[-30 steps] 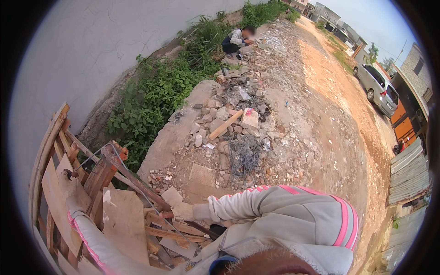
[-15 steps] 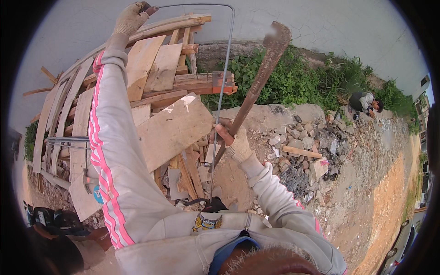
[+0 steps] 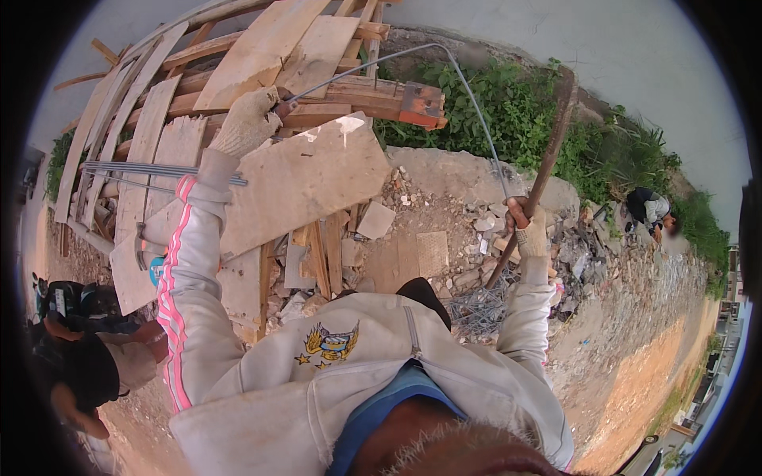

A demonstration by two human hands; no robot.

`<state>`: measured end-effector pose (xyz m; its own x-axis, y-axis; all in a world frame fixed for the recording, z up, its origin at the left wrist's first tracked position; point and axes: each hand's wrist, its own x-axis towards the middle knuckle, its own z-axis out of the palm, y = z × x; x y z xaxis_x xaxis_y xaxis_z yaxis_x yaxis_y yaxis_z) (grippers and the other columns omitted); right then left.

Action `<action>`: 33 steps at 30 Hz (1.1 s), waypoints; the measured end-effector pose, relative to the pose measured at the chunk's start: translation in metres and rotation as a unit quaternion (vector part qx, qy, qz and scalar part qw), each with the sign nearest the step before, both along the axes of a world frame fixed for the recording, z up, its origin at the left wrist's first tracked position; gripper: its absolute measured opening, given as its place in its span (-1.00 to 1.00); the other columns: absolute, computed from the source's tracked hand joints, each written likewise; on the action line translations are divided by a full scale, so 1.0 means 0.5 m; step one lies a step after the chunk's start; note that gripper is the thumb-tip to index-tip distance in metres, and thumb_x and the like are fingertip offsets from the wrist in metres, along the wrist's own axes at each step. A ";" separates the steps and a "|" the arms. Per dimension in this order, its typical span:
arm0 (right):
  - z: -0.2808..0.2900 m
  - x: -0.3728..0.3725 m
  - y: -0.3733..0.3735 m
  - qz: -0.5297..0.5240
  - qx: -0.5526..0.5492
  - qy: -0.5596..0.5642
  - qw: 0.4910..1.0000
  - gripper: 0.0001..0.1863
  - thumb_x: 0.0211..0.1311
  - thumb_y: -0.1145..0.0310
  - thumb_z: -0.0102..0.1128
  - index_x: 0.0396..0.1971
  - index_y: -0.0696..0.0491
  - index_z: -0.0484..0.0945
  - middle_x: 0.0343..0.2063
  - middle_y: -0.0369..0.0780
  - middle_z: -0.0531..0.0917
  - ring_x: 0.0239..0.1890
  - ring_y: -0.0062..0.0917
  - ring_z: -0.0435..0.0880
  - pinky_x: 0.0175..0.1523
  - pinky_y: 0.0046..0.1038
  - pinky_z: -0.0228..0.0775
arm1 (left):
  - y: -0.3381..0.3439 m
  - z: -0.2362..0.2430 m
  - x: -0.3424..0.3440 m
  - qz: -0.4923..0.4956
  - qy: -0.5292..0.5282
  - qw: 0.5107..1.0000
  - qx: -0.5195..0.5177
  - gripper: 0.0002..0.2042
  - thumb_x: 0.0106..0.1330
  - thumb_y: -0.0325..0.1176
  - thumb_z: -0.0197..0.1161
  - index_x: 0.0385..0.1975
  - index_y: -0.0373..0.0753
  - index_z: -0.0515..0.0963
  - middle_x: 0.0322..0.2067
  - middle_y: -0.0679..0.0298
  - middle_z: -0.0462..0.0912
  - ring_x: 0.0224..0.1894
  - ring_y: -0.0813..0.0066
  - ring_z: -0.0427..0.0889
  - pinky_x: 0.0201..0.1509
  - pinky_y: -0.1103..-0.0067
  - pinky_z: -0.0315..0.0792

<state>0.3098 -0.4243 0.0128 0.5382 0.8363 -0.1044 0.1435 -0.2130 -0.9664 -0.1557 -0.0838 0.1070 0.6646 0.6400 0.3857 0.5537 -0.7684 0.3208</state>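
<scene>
A bent metal rod [image 3: 441, 47] is held up in an arch above the weeds [image 3: 508, 99] and wooden boards [image 3: 305, 170]. One end is gripped in the closed fingers of the gloved left hand [image 3: 248, 124]. A rusty bar [image 3: 555, 131], tilted, is clasped in the right hand [image 3: 531, 232]; the rod's other end is met there, but whether it is gripped too cannot be told. Straight rods [image 3: 143, 167] are laid across boards near the left wrist.

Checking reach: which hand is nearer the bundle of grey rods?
Left. The left hand is just beyond the rod bundle, near its right end; the right hand is far to its right.
</scene>
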 end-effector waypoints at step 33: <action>0.011 0.475 0.313 0.332 -0.195 -0.025 0.923 -0.61 0.35 0.12 0.40 -0.24 0.20 0.63 -0.65 -0.40 0.49 -0.60 -0.71 0.41 -0.49 -0.56 0.18 | -0.399 -0.174 0.317 0.471 0.050 0.851 -0.229 -0.78 0.36 -0.21 0.30 -0.24 -0.25 0.65 -0.33 -0.07 0.67 -0.25 -0.09 0.66 -0.23 0.20 0.48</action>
<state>0.5475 -0.2678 0.0185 -0.0675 0.8877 -0.4554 0.4088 -0.3918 -0.8243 0.0029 -0.2834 0.0198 -0.2104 0.9747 -0.0753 0.8964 0.2230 0.3829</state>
